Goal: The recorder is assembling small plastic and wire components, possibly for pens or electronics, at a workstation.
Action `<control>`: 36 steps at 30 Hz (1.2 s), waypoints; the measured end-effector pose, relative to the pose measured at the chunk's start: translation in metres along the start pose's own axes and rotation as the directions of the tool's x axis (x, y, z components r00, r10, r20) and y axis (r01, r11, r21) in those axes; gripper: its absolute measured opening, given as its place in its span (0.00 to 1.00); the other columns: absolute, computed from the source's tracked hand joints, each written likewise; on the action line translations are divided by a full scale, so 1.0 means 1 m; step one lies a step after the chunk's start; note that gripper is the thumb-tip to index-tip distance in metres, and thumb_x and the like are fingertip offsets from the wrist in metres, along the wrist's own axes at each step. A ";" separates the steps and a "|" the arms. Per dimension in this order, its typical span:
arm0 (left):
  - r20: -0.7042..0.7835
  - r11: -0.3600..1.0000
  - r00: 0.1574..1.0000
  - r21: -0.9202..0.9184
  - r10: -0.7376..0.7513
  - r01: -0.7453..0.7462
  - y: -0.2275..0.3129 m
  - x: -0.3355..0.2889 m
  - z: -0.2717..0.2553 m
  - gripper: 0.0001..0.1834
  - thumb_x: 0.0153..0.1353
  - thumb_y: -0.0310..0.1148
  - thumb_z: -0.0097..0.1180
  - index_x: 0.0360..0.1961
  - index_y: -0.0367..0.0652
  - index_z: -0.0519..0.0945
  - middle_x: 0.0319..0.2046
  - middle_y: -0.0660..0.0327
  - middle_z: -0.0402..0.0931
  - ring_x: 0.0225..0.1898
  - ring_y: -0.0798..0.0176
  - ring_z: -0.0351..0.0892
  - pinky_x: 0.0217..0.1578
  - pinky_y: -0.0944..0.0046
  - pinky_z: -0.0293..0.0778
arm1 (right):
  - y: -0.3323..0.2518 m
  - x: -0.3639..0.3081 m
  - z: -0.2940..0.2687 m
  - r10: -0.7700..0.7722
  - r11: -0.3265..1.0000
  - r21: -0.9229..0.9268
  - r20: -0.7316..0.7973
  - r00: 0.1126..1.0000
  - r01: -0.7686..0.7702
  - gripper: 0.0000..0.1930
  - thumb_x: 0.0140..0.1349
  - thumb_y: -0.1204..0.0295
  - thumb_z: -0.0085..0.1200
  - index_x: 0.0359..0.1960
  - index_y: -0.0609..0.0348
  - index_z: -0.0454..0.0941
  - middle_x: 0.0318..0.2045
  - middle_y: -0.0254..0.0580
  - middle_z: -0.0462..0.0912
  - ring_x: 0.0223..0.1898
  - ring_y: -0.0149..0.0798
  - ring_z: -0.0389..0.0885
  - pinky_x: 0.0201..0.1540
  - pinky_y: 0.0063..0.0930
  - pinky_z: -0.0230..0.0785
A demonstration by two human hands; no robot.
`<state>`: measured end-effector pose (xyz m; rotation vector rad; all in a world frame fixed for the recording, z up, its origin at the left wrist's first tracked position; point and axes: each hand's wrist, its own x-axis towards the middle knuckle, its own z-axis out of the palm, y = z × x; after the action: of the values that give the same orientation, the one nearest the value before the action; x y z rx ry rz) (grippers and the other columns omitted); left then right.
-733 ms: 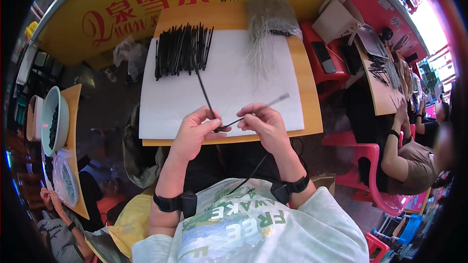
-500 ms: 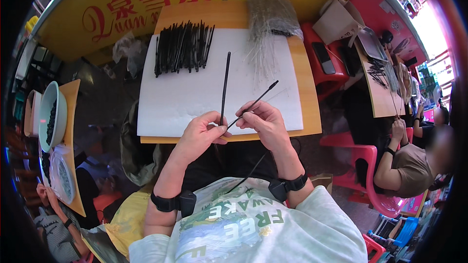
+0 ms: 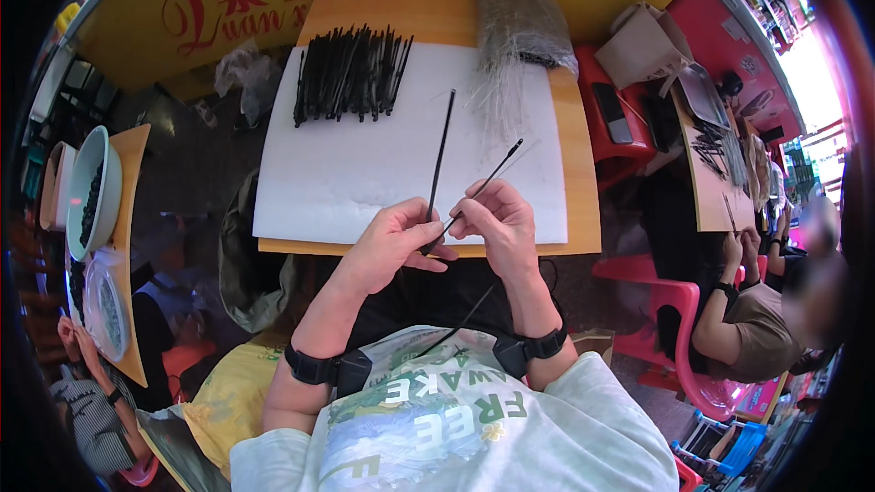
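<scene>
My left hand [image 3: 399, 239] pinches a thin black rod [image 3: 443, 144] that points up and away from me. Between the fingertips of my right hand [image 3: 499, 226] is a second thin black rod [image 3: 501, 164], leaning to the right with a small thickened tip. The lower ends of both rods come together at my left fingers, where the exact contact is hidden. Both hands are over the near edge of a white foam sheet [image 3: 319, 191]. Farther off on the sheet, a row of similar black rods [image 3: 354, 77] lies side by side.
A clear plastic bag [image 3: 524, 23] of thin translucent strands spills over the sheet's far right. The wooden table [image 3: 585, 210] shows around the sheet. A red stool [image 3: 602, 150] holding a phone [image 3: 611, 112] stands at right. Other people sit working at tables on both sides.
Both hands and their rods have shifted slightly right and away from me. The right-hand rod has turned a little more upright. Both grips remain. The whole view has also shifted slightly.
</scene>
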<state>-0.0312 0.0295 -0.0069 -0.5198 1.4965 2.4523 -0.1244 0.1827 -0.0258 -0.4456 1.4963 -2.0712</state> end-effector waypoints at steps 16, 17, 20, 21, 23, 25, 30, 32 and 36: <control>-0.064 0.953 0.997 0.295 -0.044 0.061 -0.004 0.001 0.017 0.08 0.64 0.31 0.44 0.32 0.35 0.69 0.29 0.60 0.70 0.28 0.64 0.81 0.30 0.68 0.80 | 0.012 -0.005 -0.004 -0.035 0.996 -0.090 -0.068 0.997 0.029 0.04 0.64 0.78 0.49 0.33 0.66 0.70 0.26 0.44 0.80 0.20 0.29 0.78 0.22 0.17 0.71; -0.061 0.943 0.996 0.322 -0.065 0.081 -0.004 0.001 0.019 0.10 0.65 0.31 0.42 0.33 0.33 0.68 0.28 0.59 0.71 0.28 0.64 0.81 0.30 0.67 0.80 | 0.013 -0.006 -0.005 -0.062 0.990 -0.128 -0.078 0.995 0.052 0.04 0.64 0.78 0.49 0.33 0.66 0.70 0.25 0.44 0.80 0.18 0.27 0.76 0.21 0.16 0.69; -0.074 0.916 0.997 0.397 -0.037 0.063 -0.004 0.001 0.022 0.11 0.66 0.32 0.40 0.35 0.33 0.68 0.29 0.58 0.71 0.28 0.62 0.81 0.30 0.66 0.80 | 0.020 -0.004 -0.003 -0.044 0.991 -0.132 -0.131 0.990 0.026 0.05 0.65 0.76 0.48 0.36 0.66 0.72 0.24 0.44 0.80 0.18 0.26 0.74 0.22 0.16 0.68; -0.077 0.916 0.996 0.396 -0.034 0.062 -0.007 0.002 0.019 0.11 0.66 0.32 0.40 0.35 0.33 0.68 0.29 0.58 0.71 0.28 0.62 0.81 0.30 0.66 0.80 | 0.019 -0.003 -0.001 -0.044 0.991 -0.132 -0.127 0.991 0.027 0.05 0.65 0.76 0.48 0.36 0.66 0.72 0.24 0.44 0.80 0.18 0.26 0.74 0.22 0.16 0.68; -0.040 0.928 0.999 0.372 0.000 0.015 -0.013 0.004 0.009 0.13 0.68 0.34 0.38 0.39 0.33 0.68 0.30 0.58 0.71 0.29 0.61 0.81 0.29 0.65 0.80 | 0.017 -0.001 0.005 0.048 0.998 0.034 -0.089 0.995 -0.045 0.10 0.66 0.73 0.48 0.43 0.68 0.74 0.27 0.42 0.80 0.21 0.25 0.74 0.26 0.17 0.69; -0.018 0.924 0.999 0.380 -0.041 0.045 -0.013 0.000 0.004 0.14 0.68 0.35 0.38 0.41 0.33 0.69 0.31 0.57 0.72 0.29 0.61 0.81 0.29 0.65 0.80 | 0.019 0.002 0.006 0.071 0.997 0.030 -0.054 0.996 -0.069 0.12 0.67 0.72 0.47 0.46 0.68 0.74 0.29 0.41 0.79 0.23 0.25 0.74 0.27 0.18 0.69; -0.029 0.888 0.991 0.440 -0.134 0.133 -0.004 -0.012 -0.017 0.16 0.68 0.36 0.38 0.46 0.34 0.71 0.31 0.58 0.73 0.29 0.64 0.80 0.26 0.68 0.78 | 0.021 0.023 0.025 0.153 0.981 -0.141 0.138 0.979 -0.134 0.15 0.67 0.71 0.46 0.49 0.70 0.75 0.31 0.38 0.78 0.26 0.25 0.74 0.30 0.20 0.69; -0.058 0.904 0.998 0.425 -0.019 0.042 -0.007 -0.016 -0.042 0.15 0.68 0.36 0.41 0.44 0.36 0.74 0.27 0.61 0.75 0.27 0.68 0.79 0.22 0.71 0.74 | 0.022 0.042 0.039 0.185 0.968 -0.201 0.185 0.965 -0.147 0.15 0.67 0.70 0.47 0.48 0.70 0.75 0.31 0.38 0.79 0.26 0.26 0.75 0.31 0.20 0.70; -0.397 0.819 0.909 0.560 0.129 0.128 -0.003 -0.026 -0.087 0.11 0.62 0.33 0.50 0.41 0.37 0.77 0.22 0.60 0.77 0.23 0.69 0.76 0.22 0.68 0.70 | 0.035 0.101 0.047 0.157 0.912 -0.407 0.258 0.953 -0.040 0.17 0.66 0.67 0.48 0.49 0.70 0.75 0.31 0.41 0.80 0.28 0.27 0.78 0.33 0.22 0.71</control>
<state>0.0099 -0.0464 -0.0352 -0.9430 2.2831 1.7841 -0.1702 0.0778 -0.0484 -0.7716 1.7189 -1.5387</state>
